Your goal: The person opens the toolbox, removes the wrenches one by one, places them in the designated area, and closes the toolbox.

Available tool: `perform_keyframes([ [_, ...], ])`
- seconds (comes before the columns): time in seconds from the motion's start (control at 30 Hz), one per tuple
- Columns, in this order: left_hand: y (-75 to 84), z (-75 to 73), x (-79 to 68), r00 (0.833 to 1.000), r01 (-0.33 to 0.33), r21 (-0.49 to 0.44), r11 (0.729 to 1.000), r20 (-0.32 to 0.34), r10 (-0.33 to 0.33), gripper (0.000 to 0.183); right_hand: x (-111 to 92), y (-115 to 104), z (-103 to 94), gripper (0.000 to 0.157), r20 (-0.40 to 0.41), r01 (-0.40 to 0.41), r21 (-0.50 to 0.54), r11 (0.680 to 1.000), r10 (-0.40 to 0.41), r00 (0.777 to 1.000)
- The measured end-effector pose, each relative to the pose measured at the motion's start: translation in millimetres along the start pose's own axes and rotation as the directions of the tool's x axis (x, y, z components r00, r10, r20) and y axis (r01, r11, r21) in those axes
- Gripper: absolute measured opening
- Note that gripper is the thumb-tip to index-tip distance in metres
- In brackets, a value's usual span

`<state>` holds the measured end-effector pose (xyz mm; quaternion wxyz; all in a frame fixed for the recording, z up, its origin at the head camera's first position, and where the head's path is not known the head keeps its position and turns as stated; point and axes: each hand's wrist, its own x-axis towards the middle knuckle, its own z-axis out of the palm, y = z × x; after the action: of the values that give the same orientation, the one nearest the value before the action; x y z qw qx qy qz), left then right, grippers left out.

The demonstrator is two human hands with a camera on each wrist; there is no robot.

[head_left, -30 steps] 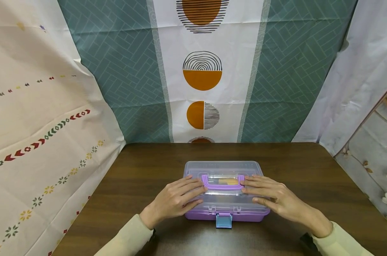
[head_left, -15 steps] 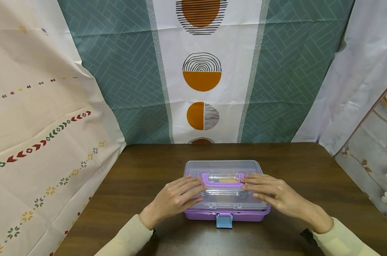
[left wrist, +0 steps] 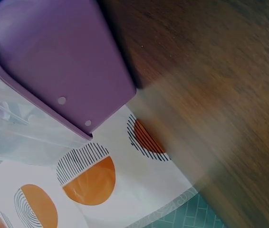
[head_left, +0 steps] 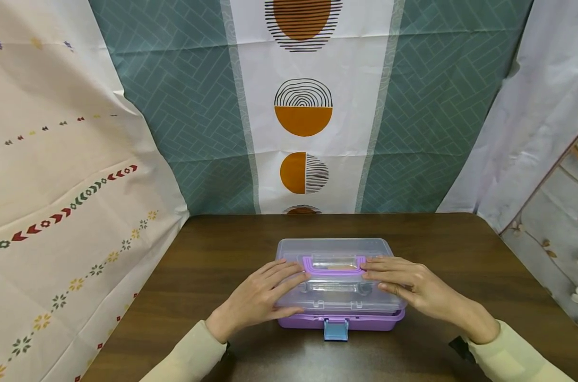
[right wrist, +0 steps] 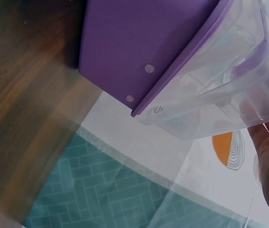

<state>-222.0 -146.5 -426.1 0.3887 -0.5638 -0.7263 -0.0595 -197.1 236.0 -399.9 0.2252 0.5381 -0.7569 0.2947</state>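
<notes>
A storage box with a purple base (head_left: pixel 299 321) and a clear lid (head_left: pixel 336 246) sits on the table. Its purple handle (head_left: pixel 334 272) lies flat on the lid, and a blue latch (head_left: pixel 336 330) hangs down at the front. My left hand (head_left: pixel 260 293) rests on the lid's left side, straight fingertips at the handle's left end, thumb spread towards the front edge. From the right, my right hand (head_left: pixel 420 289) lays extended fingers on the lid near the handle's other end. A narrow gap shows between lid and base at the front. Something yellowish shows faintly through the lid.
The box stands on a dark brown wooden table (head_left: pixel 231 265). Behind the table hangs a green and white patterned cloth (head_left: pixel 207 116). Cream embroidered fabric (head_left: pixel 78 265) borders the left side, and a pale floral cloth (head_left: pixel 546 212) hangs on the right.
The lid's front has risen slightly from the base, and the handle has shifted with it. My left thumb has spread away from the fingers. Both hands stay on the lid.
</notes>
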Motion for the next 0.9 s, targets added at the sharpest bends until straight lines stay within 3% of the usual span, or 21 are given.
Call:
perform_keyframes([
  [0.47,-1.8,-2.7,-1.8,0.998,0.0,0.0,1.0,0.055,0.0,0.086,1.9,-3.6,-0.3,0.044,-0.012,-0.025,-0.019,1.0,0.025,1.0],
  [0.57,-2.5,-3.7,-1.2,0.999,-0.011,0.01,1.0,0.051,0.01,0.085,1.5,-5.1,-0.7,0.049,0.011,-0.101,-0.007,0.995,0.101,0.995],
  [0.73,-4.0,-5.2,1.1,0.999,-0.021,0.02,1.0,0.046,0.02,0.083,-0.6,-8.0,-2.7,0.048,0.059,-0.251,0.012,0.968,0.25,0.967],
  [0.9,-5.8,-5.6,3.7,0.999,-0.022,0.02,1.0,0.037,0.021,0.082,-1.0,-6.4,-2.3,0.048,0.027,-0.237,0.038,0.971,0.236,0.971],
])
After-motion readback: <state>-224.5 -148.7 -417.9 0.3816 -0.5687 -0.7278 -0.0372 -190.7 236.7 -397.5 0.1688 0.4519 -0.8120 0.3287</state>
